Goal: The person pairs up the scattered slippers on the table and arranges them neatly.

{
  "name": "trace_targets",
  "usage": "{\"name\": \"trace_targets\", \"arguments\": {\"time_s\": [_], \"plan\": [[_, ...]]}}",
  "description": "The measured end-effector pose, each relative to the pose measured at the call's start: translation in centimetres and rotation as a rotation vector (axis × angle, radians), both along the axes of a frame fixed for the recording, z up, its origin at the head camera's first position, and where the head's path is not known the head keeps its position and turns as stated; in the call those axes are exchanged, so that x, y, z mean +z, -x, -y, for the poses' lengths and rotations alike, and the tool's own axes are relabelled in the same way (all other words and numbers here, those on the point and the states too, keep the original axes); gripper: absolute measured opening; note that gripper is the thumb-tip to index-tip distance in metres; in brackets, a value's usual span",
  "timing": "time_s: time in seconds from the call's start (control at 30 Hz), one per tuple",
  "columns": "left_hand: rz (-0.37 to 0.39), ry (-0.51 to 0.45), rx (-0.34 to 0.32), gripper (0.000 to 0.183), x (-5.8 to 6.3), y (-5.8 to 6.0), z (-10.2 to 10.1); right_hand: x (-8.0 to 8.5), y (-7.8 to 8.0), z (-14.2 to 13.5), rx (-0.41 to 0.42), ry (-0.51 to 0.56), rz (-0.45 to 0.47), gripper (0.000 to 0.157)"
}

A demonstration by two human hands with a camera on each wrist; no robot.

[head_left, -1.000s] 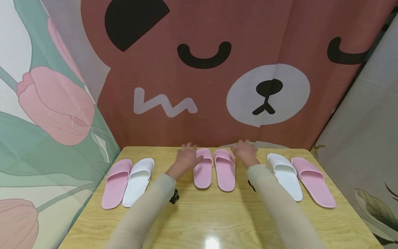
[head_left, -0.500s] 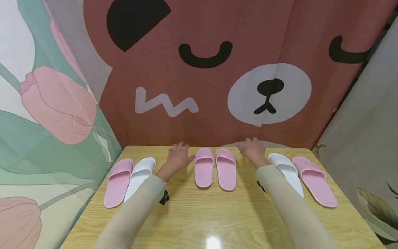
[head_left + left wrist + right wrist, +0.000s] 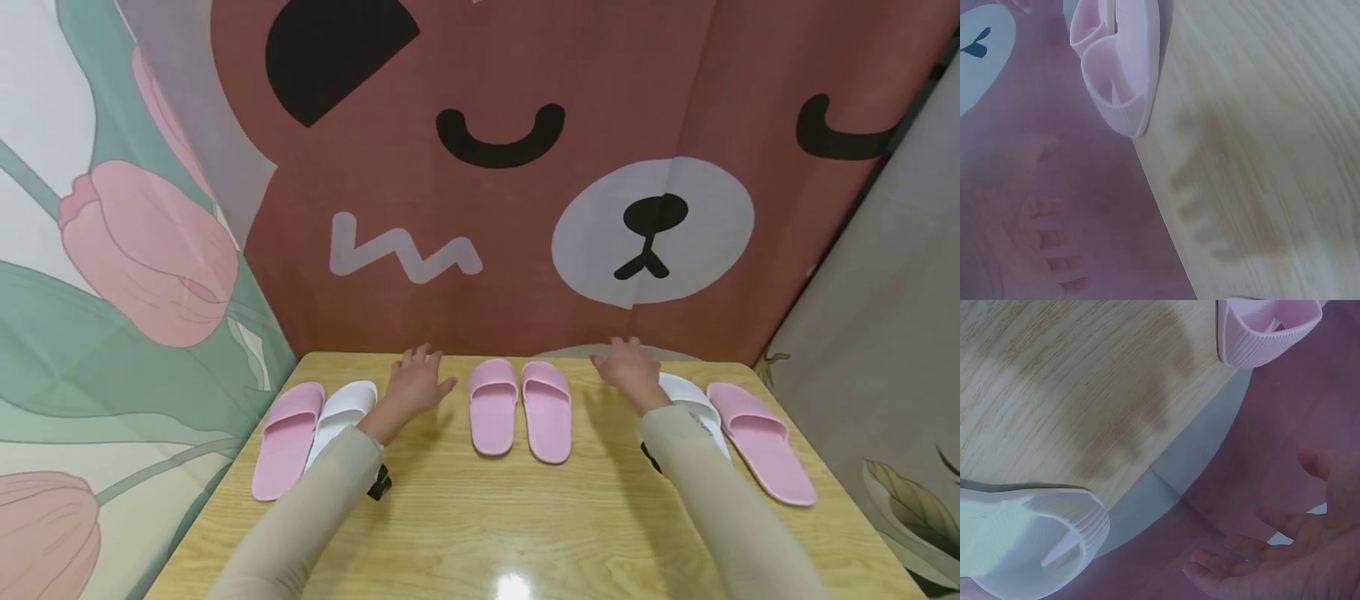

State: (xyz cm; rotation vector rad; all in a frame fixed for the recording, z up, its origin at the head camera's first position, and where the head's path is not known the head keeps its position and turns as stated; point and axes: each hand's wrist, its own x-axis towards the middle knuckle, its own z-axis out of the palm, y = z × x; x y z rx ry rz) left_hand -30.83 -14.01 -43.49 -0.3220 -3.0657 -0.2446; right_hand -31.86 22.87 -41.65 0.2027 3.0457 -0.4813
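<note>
One cream sleeve (image 3: 300, 517) comes in from 8 o'clock and another cream sleeve (image 3: 723, 504) from 4 o'clock, over a wood-grained worktop (image 3: 480, 525) whose middle serves as the dial's centre, with a bright reflection (image 3: 513, 587) at 6. Under the left wrist sits a small black object (image 3: 380, 483), and under the right wrist a second black piece (image 3: 650, 457) shows in part. Between 9 and 10 o'clock lie a left pink slipper (image 3: 276, 458) and, just beside it, a left white slipper (image 3: 356, 400), partly covered by the arm; between 2 and 3 a right white slipper (image 3: 678, 387), also partly covered, lies just beside a right pink slipper (image 3: 768, 450). At 12 o'clock the left middle slipper (image 3: 492, 417) and the right middle slipper (image 3: 547, 421), both pink, lie flat side by side, a narrow gap between them, toes at the worktop's far edge. Near that edge, at 10 o'clock, the left hand (image 3: 415, 383) hangs with fingers spread, thumb towards the middle pair but apart from it; at 2 the right hand (image 3: 630, 369) mirrors it, fingers spread and slightly bent. Beyond, at 12, hangs a brown cloth (image 3: 510, 292) with a printed bear face, its pale muzzle (image 3: 592, 242) at 1 o'clock; a tulip-patterned cloth (image 3: 150, 250) hangs at 10 and a grey cloth (image 3: 885, 292) at 2.
</note>
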Motion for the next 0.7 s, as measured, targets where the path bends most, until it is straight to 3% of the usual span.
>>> {"name": "trace_targets", "arguments": {"time_s": [0.13,0.4,0.7], "plan": [[0.005,-0.017,-0.001,0.072,0.1,-0.2,0.9,-0.1,-0.2,-0.9,-0.010,0.042,0.010,0.073],[0.002,0.045,0.041,0.073,-0.4,-0.2,3.4,-0.3,-0.6,-2.9,0.004,0.075,-0.009,0.071],[0.015,0.042,0.075,0.074,-0.4,-0.8,5.7,-0.1,-1.1,-4.9,-0.013,0.114,0.045,0.076]]}}
